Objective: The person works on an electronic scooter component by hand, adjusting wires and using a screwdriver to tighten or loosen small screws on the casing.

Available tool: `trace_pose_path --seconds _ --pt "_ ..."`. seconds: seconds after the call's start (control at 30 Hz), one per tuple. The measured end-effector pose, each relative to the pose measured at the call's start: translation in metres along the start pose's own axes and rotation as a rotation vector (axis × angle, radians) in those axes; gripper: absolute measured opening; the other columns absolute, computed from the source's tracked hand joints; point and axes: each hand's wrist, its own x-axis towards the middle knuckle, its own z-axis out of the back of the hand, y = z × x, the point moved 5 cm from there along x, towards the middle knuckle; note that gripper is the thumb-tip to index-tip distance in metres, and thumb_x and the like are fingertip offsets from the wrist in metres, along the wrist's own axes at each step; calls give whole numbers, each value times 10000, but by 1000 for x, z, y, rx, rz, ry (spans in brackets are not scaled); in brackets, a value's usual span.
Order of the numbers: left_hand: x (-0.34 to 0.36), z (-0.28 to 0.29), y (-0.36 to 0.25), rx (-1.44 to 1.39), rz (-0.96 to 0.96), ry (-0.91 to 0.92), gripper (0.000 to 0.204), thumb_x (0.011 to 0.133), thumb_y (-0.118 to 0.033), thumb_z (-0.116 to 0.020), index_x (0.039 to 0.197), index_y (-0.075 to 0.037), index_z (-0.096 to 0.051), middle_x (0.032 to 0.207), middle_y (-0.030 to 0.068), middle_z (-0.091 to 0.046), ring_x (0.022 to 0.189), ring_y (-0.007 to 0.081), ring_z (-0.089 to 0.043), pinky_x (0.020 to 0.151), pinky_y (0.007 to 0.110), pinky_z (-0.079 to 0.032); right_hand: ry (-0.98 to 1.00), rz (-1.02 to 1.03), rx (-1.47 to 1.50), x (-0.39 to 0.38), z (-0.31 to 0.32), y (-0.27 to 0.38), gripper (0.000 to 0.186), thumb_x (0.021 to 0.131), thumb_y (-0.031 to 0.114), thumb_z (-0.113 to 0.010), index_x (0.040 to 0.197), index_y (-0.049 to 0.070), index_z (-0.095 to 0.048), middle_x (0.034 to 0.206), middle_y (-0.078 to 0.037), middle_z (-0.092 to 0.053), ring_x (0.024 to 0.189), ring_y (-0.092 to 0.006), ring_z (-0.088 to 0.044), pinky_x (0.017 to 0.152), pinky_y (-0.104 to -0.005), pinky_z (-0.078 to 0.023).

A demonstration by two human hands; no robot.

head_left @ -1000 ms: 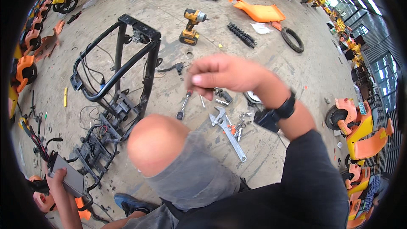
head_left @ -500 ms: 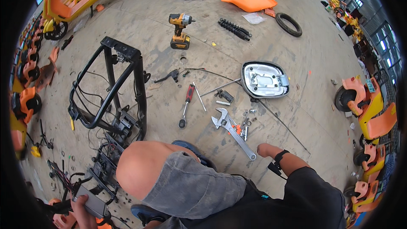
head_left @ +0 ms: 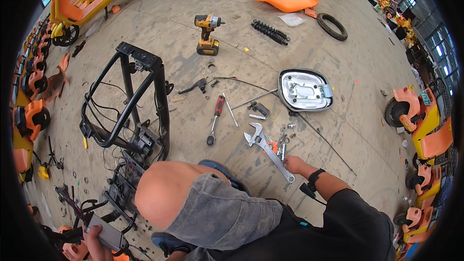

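Down on the concrete floor [head_left: 338, 130], the right hand [head_left: 293, 164] reaches out at about four o'clock, its fingers [head_left: 286, 162] resting against the lower handle of a big adjustable wrench [head_left: 267, 149]; whether they are curled round it or just touching I cannot tell. The wrench lies aslant, jaw end toward eleven o'clock, with small bolts and an orange-handled bit [head_left: 273, 146] scattered just beside it. At ten o'clock from the wrench lies a red-handled ratchet [head_left: 215, 119], and toward one o'clock an upturned scooter seat base [head_left: 305, 90] shows its pale underside. Farther off at twelve o'clock a yellow cordless impact driver [head_left: 207, 35] stands upright, with a black coil spring [head_left: 269, 31] to its right. The left hand [head_left: 99, 242] is low at seven o'clock, fingers wrapped over a grey box-like part [head_left: 107, 233] amid loose wiring. Above it at nine o'clock stands a black tubular frame [head_left: 126, 106]. A bent bare knee [head_left: 162, 198] sits between the two hands.
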Motion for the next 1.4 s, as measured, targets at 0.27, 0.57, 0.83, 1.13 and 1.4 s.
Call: trace_pose_path --seconds 0.27,0.57,0.83,1.13,1.4 --pt "11 4 9 26 -19 29 358 794 -22 -639 1113 119 -559 1021 168 -625 902 299 -629 787 407 -537 -74 -180 20 -18 -7 -42 299 766 95 -525 1022 18 -657 998 -235 -674 982 -387 -636 857 -422 -509" --pt "3 -4 8 41 10 40 359 786 -22 -650 1107 115 -567 1032 175 -629 907 300 -629 802 411 -535 -109 -162 -3 -2 7 -34 260 770 124 -569 991 42 -680 969 -185 -692 938 -352 -655 833 -401 -519" --pt "8 -1 9 26 8 22 339 785 -23 -654 1089 102 -572 1017 162 -628 903 298 -631 801 409 -533 -83 -155 -41 8 -3 -45 253 751 168 -594 948 65 -714 962 -169 -692 927 -344 -656 827 -400 -522" --pt "9 3 11 23 26 15 330 783 -25 -658 1081 91 -575 1002 151 -628 896 295 -631 794 405 -533 -44 -145 -61 6 -3 -37 264 761 181 -581 956 74 -722 961 -167 -695 926 -343 -658 831 -401 -522" --pt "2 -3 13 -52 -100 117 537 713 17 -538 1247 -34 -510 969 59 -585 869 186 -594 772 302 -493 -49 -108 -85 6 -8 -40 305 726 165 -572 958 31 -718 913 -213 -690 897 -349 -670 802 -408 -531"
